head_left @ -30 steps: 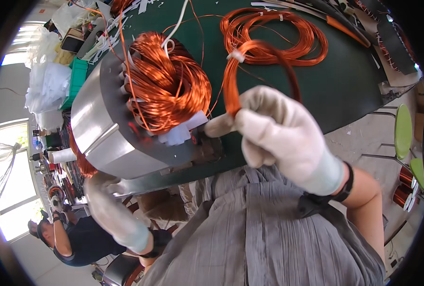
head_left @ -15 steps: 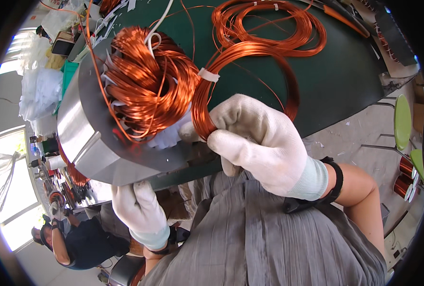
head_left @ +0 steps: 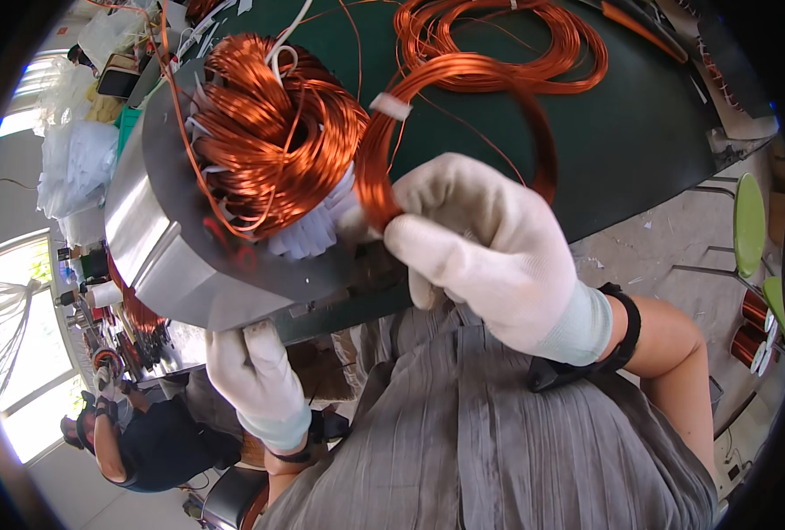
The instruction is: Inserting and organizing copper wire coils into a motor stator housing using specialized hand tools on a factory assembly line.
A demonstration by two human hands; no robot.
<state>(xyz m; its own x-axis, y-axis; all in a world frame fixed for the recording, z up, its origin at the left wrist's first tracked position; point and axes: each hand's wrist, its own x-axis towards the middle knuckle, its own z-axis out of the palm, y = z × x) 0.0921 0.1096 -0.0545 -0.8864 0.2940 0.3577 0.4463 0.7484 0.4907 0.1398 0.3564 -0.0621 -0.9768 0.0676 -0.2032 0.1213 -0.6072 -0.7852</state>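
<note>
Head view: grey steel motor stator (head_left: pixel 158 238) sat on the green-topped bench (head_left: pixel 657 132), packed with copper windings (head_left: pixel 273 132). White-gloved right hand (head_left: pixel 485 252) pinched a taped copper wire coil loop (head_left: pixel 392 141) at the stator mouth. White-gloved left hand (head_left: pixel 256 371) cupped the stator's underside, fingers hidden. More loose copper coils (head_left: pixel 507 44) lay behind.

White knit gloves on both hands, left hand (head_left: pixel 249 369) and right hand (head_left: pixel 485 250), each ending in a pale, ribbed cuff. Black band (head_left: pixel 624 329) round the right wrist, another dark band at the left wrist. Forearms bare above the bands. Grey pleated fabric garment (head_left: pixel 490 433) across the torso, finely creased.
</note>
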